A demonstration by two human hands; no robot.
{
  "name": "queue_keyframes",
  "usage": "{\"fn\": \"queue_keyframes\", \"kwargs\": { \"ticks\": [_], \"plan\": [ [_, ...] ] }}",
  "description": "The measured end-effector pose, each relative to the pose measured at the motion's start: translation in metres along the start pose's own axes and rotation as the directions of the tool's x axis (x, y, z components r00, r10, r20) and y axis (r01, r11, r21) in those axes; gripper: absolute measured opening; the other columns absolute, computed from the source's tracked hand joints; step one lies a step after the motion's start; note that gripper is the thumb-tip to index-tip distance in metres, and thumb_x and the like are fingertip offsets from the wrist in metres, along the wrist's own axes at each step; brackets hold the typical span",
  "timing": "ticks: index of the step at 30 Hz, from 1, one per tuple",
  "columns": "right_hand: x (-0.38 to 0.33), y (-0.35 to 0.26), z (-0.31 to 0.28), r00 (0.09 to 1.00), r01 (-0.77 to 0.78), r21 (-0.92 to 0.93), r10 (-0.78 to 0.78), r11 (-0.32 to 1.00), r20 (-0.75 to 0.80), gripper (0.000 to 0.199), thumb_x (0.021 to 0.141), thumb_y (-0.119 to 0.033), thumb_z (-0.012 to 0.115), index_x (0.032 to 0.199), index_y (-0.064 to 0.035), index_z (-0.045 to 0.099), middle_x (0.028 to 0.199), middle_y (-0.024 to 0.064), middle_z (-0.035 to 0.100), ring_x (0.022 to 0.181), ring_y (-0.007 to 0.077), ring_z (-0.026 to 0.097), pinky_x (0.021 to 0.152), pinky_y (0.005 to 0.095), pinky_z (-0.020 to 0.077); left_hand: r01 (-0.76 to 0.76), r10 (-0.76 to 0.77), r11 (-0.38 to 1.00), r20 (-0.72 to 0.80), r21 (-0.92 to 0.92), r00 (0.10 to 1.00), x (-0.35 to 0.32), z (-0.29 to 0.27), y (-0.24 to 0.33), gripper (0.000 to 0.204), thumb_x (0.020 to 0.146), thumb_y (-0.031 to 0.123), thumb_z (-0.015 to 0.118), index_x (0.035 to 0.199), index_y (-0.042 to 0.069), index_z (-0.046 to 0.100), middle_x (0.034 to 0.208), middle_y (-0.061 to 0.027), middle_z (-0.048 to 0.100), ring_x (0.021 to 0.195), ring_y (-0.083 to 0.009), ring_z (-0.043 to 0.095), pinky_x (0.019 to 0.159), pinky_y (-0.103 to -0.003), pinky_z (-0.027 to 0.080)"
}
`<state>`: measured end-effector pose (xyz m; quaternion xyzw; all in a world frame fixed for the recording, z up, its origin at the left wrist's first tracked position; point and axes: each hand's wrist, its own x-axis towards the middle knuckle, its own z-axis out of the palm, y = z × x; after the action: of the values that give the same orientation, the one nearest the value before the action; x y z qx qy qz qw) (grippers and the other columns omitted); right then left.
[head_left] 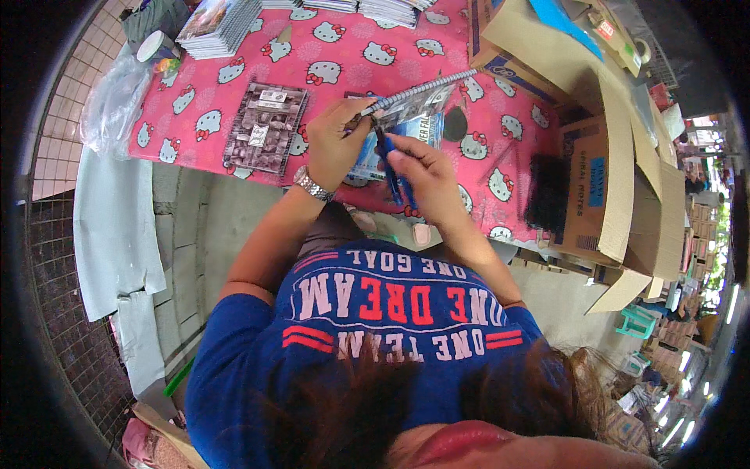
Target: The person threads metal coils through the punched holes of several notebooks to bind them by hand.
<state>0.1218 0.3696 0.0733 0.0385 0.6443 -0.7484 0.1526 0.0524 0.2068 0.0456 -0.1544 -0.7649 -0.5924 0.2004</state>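
The grey, printed notebook with a silvery wire spiral (426, 98) ran up and to the right from the left hand (336, 131), its bound edge uppermost and one end of the coil at the fingers. That hand pinched the near end between thumb and fingers, while the right hand (428, 170) was wrapped around the dark-headed, pliers-like tool with blue handles (388, 166), whose tip met or nearly met the coil's end; the gap between its jaws could not be made out. A silver metal wristwatch (315, 184) circled the left wrist. Beneath the hands lay a blue-and-white printed sheet or cover (367, 162), and to the left a black-and-grey spiral notebook (267, 127) lay flat on the pink, cat-patterned tablecloth (332, 51). Beyond stood a stack of white-paged notebooks (220, 35); at right, a brown cardboard carton (598, 187).
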Motion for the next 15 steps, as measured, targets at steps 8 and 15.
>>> {"fn": "queue_keyframes", "kwargs": {
  "ticks": [8, 15],
  "plan": [
    [-0.011, 0.021, -0.049, 0.862, 0.397, -0.473, -0.496, 0.787, -0.102, 0.047, 0.082, -0.010, 0.073, 0.126, -0.0011, 0.058, 0.116, 0.0108, 0.062, 0.105, 0.0180, 0.061, 0.091, 0.0306, 0.0485, 0.127, -0.141, 0.986, -0.134, -0.108, 0.981, 0.025, -0.082, 0.004, 0.021, 0.084, -0.002, 0.067, 0.102, 0.008, 0.071, 0.089, 0.0011, 0.066, 0.080, -0.0073, 0.061, 0.068, -0.027, 0.052],
    [-0.025, 0.129, -0.134, 0.860, -0.077, -0.822, -0.379, 0.565, -0.342, 0.047, 0.074, -0.015, 0.075, 0.118, -0.0049, 0.062, 0.109, 0.0162, 0.064, 0.103, 0.0319, 0.062, 0.092, 0.0408, 0.0486, -0.321, 0.045, 0.653, 0.389, 0.685, 0.920, 0.084, -0.128, 0.021, 0.022, 0.075, 0.006, 0.066, 0.096, 0.009, 0.070, 0.092, -0.0113, 0.068, 0.086, -0.0277, 0.064, 0.077, -0.038, 0.051]
  ]
}}
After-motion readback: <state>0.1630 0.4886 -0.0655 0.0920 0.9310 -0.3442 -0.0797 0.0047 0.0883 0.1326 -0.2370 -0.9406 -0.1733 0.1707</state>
